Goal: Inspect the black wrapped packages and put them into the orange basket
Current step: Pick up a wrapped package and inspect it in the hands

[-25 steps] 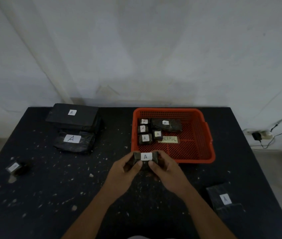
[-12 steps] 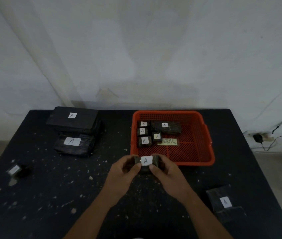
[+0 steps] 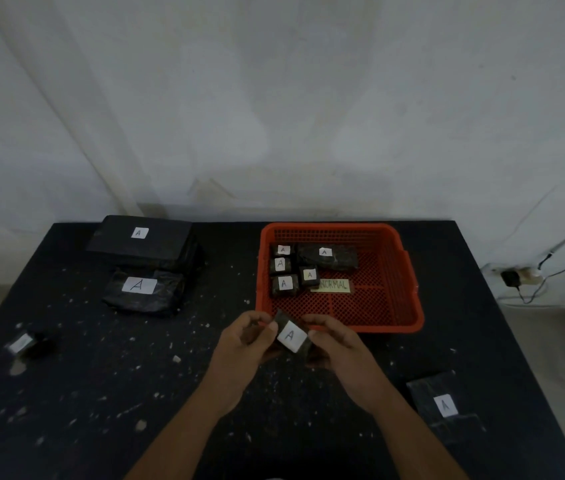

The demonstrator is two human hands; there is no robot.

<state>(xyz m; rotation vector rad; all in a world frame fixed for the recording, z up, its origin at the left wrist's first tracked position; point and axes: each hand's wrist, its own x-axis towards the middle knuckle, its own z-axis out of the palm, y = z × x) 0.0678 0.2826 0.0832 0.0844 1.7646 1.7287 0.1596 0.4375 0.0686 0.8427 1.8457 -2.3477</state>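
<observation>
A single wide-angle view looks forward and down from the person's head. It stands at the near edge of the dark tabletop (image 3: 66,393), facing the white wall (image 3: 274,98) behind it, close enough that both forearms enter from the bottom edge.

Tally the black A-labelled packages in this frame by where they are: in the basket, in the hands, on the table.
In the basket: 5
In the hands: 1
On the table: 4
Total: 10
</observation>
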